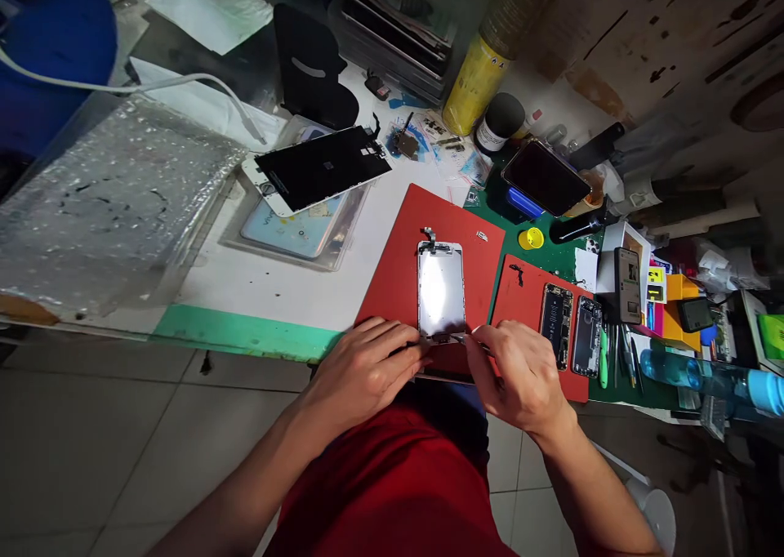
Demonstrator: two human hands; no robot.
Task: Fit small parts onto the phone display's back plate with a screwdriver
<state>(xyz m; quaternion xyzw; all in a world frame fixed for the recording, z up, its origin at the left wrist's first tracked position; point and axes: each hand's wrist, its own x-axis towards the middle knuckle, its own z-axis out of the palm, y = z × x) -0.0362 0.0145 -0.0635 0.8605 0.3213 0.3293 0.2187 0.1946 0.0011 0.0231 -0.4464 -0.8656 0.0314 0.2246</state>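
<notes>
A phone screen (441, 291) lies with its silvery metal back up on a red mat, a flex cable sticking out at its far end. At its lower left corner is my left hand (371, 369), fingers together and fingertips against the screen's near edge. My right hand (518, 369) is closed in a pinch around a thin metal tool (459, 339), perhaps tweezers. The tool's tip meets the screen's lower right corner; the rest is mostly hidden by my fingers. Just right of that hand, an opened phone body (556, 326) and a phone back housing (586, 336) lie side by side.
Another screen (324, 169) with a white frame rests on a boxed phone at left. The red mat (398, 255) carries a small metal part. Bubble wrap (110, 206), a yellow spray can (474, 83), hand tools and a blue bottle (692, 373) stand or lie around.
</notes>
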